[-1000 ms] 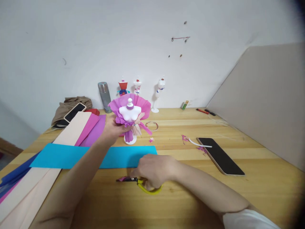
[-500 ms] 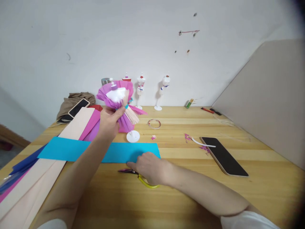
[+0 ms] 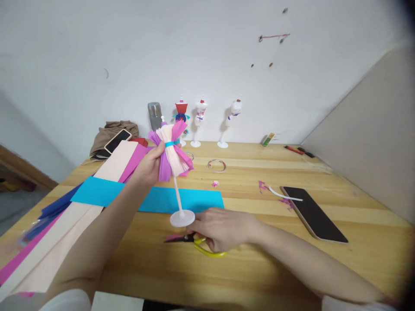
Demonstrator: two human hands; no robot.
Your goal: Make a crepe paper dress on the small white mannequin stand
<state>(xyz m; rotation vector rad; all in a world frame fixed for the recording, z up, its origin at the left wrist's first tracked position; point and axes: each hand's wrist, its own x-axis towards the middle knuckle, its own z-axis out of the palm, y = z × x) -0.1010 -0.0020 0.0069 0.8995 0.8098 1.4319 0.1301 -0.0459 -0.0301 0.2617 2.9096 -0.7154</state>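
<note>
My left hand is closed around a miniature dress form wearing pleated pink, purple and cream paper, tied at the waist with a turquoise band. The form tilts slightly, its round white base hanging near my right fingers. Low over the table, my right hand has its fingers curled at the yellow handles of a pair of scissors. The dark blades point left, and part of the handles is hidden under the hand. A turquoise paper strip lies behind, partly covered by my left forearm.
Several more dress forms stand by the wall beside a grey flask. Paper strips lie left, below a phone and brown cloth. A tape roll, paper scraps and a larger black-screened device are centre and right.
My left hand has turned the dress form, showing its cream front and full stand, and brought its base nearer. My right hand and the scissors have shifted slightly towards me. The view moved slightly.
</note>
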